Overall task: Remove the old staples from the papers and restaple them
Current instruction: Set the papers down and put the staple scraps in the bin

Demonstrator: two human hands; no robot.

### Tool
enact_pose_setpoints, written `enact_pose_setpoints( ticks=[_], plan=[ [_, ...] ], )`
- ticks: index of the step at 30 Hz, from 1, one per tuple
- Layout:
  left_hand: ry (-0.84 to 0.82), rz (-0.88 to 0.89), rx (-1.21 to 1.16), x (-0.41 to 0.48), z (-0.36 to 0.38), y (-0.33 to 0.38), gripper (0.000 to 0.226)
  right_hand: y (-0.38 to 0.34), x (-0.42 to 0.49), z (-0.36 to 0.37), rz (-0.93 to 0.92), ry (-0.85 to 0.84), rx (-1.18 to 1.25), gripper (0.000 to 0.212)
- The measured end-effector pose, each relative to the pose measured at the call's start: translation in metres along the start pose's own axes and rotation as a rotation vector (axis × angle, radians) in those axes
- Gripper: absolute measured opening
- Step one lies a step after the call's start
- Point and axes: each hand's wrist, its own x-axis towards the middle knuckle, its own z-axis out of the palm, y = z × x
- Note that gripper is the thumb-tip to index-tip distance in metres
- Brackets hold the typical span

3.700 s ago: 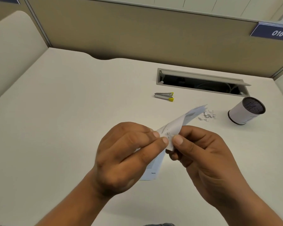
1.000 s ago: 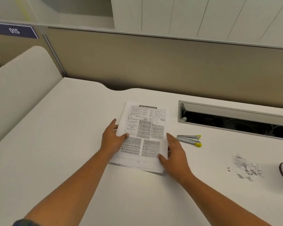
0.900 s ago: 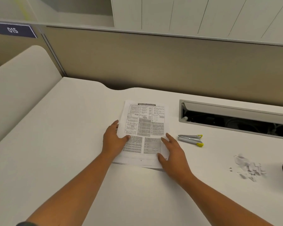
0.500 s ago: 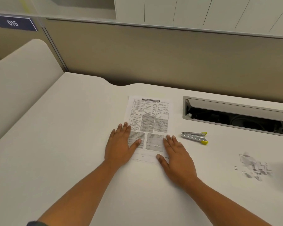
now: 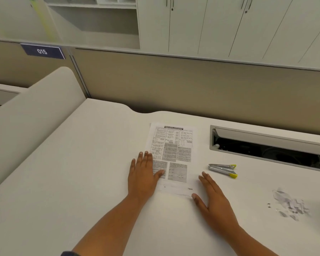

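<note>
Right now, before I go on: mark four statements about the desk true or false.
1. The papers lie flat on the desk. True.
2. The right hand holds the stapler. False: the hand lies flat beside the papers; the stapler sits untouched to their right.
3. The left hand rests on the papers' left edge. True.
4. The scraps lie left of the papers. False: they lie far right, past the stapler.
</note>
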Motion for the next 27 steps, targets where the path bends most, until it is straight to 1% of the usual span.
enact_pose_setpoints(
  ticks=[3, 5, 7, 9, 11, 13, 17, 20, 23, 25, 27],
  plan=[
    [0.02, 0.063, 0.009, -0.02, -0.003, 0.012, 0.1, 0.014, -0.037, -0.01, 0.006, 0.029, 0.026, 0.059],
    [-0.012, 0.129, 0.003, -0.039, 0.0, 0.026, 0.1, 0.02, -0.062, -0.014, 0.006, 0.016, 0.032, 0.056],
    [-0.018, 0.189, 0.006, -0.055, 0.004, 0.039, 0.09, 0.018, -0.079, -0.018, 0.011, 0.006, 0.066, 0.052],
    [-0.026, 0.273, 0.004, -0.078, 0.012, 0.063, 0.078, 0.016, -0.106, -0.03, 0.053, -0.006, 0.093, 0.05],
    [-0.051, 0.356, -0.015, -0.1, 0.025, 0.087, 0.074, 0.02, -0.131, -0.04, 0.101, -0.02, 0.128, 0.049],
    [-0.092, 0.403, -0.04, -0.115, 0.035, 0.108, 0.076, 0.026, -0.15, -0.05, 0.131, -0.006, 0.162, 0.046],
    [-0.127, 0.374, -0.08, -0.131, 0.048, 0.145, 0.083, 0.05, -0.166, -0.079, 0.194, 0.069, 0.136, 0.038],
    [-0.093, 0.329, -0.028, -0.137, 0.052, 0.155, 0.08, 0.073, -0.155, -0.107, 0.285, 0.118, 0.126, 0.037],
    [-0.069, 0.324, -0.019, -0.137, 0.053, 0.157, 0.078, 0.097, -0.133, -0.138, 0.397, 0.157, 0.099, 0.035],
    [-0.064, 0.316, -0.021, -0.136, 0.053, 0.158, 0.077, 0.112, -0.117, -0.153, 0.431, 0.147, 0.044, 0.037],
    [-0.055, 0.303, -0.019, -0.136, 0.054, 0.159, 0.076, 0.128, -0.101, -0.162, 0.461, 0.102, -0.03, 0.04]
  ],
)
